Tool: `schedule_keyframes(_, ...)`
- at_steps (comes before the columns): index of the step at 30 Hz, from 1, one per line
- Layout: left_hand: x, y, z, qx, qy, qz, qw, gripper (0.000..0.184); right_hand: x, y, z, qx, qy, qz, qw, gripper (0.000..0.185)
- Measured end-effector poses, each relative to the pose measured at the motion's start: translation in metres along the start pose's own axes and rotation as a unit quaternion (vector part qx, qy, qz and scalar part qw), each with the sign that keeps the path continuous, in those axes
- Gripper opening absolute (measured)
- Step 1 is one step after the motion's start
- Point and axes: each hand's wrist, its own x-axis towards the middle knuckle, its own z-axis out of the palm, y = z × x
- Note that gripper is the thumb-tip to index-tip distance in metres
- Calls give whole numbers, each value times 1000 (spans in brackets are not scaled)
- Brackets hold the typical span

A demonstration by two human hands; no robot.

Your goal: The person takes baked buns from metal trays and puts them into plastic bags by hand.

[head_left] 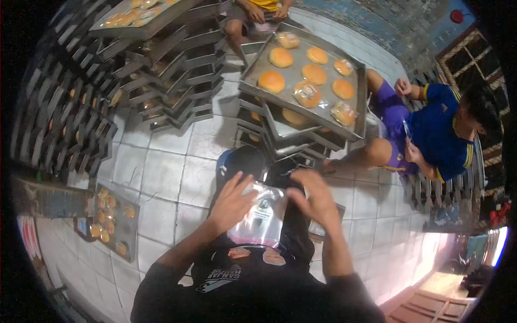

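A stack of clear plastic bags (259,222) with dark print lies across my lap. My left hand (235,202) rests over the left edge of the bags, its fingers stretched out. On the other side, my right hand (313,198) is raised by the upper right corner of the bags, thumb apart from the fingers and slightly blurred. Nothing shows in either hand. Ahead of me a metal tray (253,82) holds round buns, some loose like this bun (271,82) and some in clear wrappers like this wrapped bun (307,95).
More trays are stacked under that one. Tall tray stacks (177,70) stand at the left, and a tray of small buns (132,248) lies on the tiled floor (161,185). A person in a blue shirt (444,126) sits at the right; another person's hands (258,13) show at the top.
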Motion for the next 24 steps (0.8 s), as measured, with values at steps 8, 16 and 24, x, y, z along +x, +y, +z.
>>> schedule_keyframes(8, 2, 0, -6, 3, 15, -66, 998, 43, 205, 115, -40, -131, 141, -48, 980, 32)
schedule_keyframes(16, -5, -9, -18, -35, 22, -42, 998, 31, 175, 34, -52, -78, 28, -44, 996, 51)
schedule_keyframes(24, 9, 14, -34, -154, 86, -1, 984, 37, 41, -33, -9, 32, -317, 46, 947, 27)
